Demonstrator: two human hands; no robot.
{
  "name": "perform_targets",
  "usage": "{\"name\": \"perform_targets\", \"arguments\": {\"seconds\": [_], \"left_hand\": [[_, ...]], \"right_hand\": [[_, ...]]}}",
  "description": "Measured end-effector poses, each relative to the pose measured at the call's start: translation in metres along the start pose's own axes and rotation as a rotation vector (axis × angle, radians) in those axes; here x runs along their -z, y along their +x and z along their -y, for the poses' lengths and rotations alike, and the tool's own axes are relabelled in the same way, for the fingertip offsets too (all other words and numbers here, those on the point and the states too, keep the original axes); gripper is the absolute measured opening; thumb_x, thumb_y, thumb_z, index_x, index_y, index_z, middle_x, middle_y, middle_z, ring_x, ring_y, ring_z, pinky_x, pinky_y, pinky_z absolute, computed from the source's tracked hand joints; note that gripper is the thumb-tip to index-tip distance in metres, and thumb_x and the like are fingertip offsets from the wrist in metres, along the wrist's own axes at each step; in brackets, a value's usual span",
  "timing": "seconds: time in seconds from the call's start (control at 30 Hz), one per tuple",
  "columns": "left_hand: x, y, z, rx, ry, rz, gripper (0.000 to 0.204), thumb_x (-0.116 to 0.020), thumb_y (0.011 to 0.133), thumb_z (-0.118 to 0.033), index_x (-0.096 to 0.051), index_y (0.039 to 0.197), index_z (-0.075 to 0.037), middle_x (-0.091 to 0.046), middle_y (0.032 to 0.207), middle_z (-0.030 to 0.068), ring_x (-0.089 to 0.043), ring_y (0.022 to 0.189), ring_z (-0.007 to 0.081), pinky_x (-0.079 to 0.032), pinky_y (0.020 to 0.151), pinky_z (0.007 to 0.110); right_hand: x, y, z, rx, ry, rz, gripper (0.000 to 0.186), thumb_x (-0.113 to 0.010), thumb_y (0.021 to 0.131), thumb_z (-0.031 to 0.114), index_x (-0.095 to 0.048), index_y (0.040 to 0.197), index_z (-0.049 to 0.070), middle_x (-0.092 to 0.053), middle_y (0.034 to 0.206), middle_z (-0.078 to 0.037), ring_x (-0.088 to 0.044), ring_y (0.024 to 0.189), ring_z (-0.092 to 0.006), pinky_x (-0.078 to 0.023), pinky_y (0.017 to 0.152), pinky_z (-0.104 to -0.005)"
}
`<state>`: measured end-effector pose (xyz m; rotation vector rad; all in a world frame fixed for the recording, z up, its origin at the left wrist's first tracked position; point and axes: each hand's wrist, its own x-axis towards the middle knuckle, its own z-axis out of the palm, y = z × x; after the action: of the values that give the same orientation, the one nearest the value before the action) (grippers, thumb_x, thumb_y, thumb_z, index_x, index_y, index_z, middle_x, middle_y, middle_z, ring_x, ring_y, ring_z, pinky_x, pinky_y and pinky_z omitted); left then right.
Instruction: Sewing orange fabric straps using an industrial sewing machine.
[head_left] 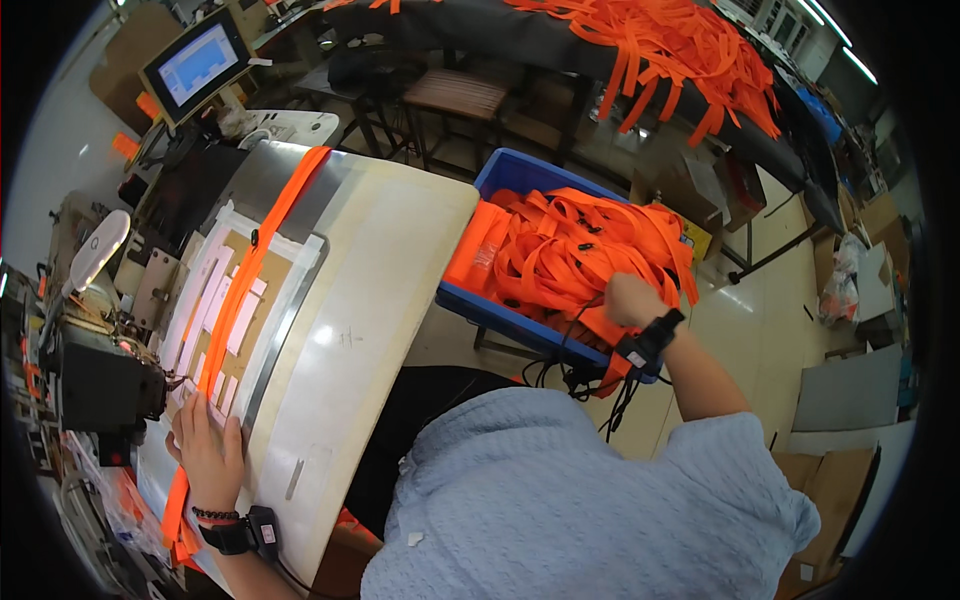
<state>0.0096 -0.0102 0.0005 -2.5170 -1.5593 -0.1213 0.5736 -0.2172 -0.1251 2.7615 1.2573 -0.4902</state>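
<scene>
My left hand rests palm down on a long orange strap, fingers extended. The strap lies along a jig of pale strips on a tan board within a metal frame, and has a small black fitting partway along. My right hand is curled down among a heap of orange straps with black fittings in a blue bin; what its fingertips hold is hidden.
A worktable carries the jig, beside machinery and a screen. Behind are a wooden stool and a dark table heaped with straps. Cardboard boxes stand right; black cables hang near my right wrist.
</scene>
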Motion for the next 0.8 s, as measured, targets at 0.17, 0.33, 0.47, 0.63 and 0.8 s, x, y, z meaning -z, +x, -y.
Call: {"name": "perform_targets", "arguments": {"seconds": [0.17,0.33,0.47,0.63,0.8], "left_hand": [[0.0,0.0,-0.003,0.013,-0.015,-0.027,0.058,-0.06,0.089,-0.028,-0.046,0.137,0.0,-0.048,0.139,0.0174,-0.041,0.131,0.0354,-0.023,0.109,0.058],[0.004,-0.001,-0.01,0.059,-0.066,-0.028,0.057,-0.061,0.087,-0.028,-0.048,0.135,-0.001,-0.05,0.138,0.0155,-0.042,0.131,0.0342,-0.023,0.109,0.058],[0.007,0.001,-0.013,0.074,-0.097,-0.056,0.056,-0.061,0.086,-0.028,-0.049,0.134,-0.001,-0.052,0.136,0.015,-0.043,0.13,0.0337,-0.025,0.107,0.059],[-0.001,-0.001,-0.009,0.073,-0.08,-0.144,0.056,-0.066,0.084,-0.035,-0.053,0.128,-0.002,-0.053,0.133,0.0124,-0.046,0.127,0.0332,-0.027,0.106,0.063],[0.001,-0.002,-0.007,0.077,-0.104,-0.144,0.057,-0.065,0.085,-0.037,-0.053,0.128,-0.001,-0.053,0.133,0.0122,-0.047,0.125,0.031,-0.027,0.105,0.062]], "right_hand": [[0.131,-0.016,0.003,0.213,0.221,-0.192,0.019,-0.071,0.08,0.011,-0.064,0.085,-0.005,-0.066,0.076,-0.023,-0.068,0.077,-0.0307,-0.055,0.071,-0.036],[0.216,-0.012,0.057,0.511,1.045,0.001,0.015,-0.068,0.089,0.013,-0.059,0.084,0.002,-0.069,0.107,-0.011,-0.061,0.081,-0.006,-0.05,0.073,-0.0234],[0.247,0.012,0.138,0.854,1.198,0.054,0.014,-0.067,0.092,0.016,-0.059,0.088,0.005,-0.07,0.102,-0.007,-0.059,0.083,-0.0037,-0.046,0.074,-0.0189],[0.252,0.018,0.271,1.096,1.141,0.077,0.017,-0.067,0.095,0.02,-0.058,0.089,0.006,-0.063,0.082,0.001,-0.057,0.078,-0.0036,-0.045,0.07,-0.0184],[0.204,-0.024,0.38,1.38,0.605,-0.106,0.028,-0.083,0.077,0.016,-0.057,0.076,0.003,-0.062,0.079,-0.004,-0.058,0.076,-0.0096,-0.045,0.069,-0.0232]]}}
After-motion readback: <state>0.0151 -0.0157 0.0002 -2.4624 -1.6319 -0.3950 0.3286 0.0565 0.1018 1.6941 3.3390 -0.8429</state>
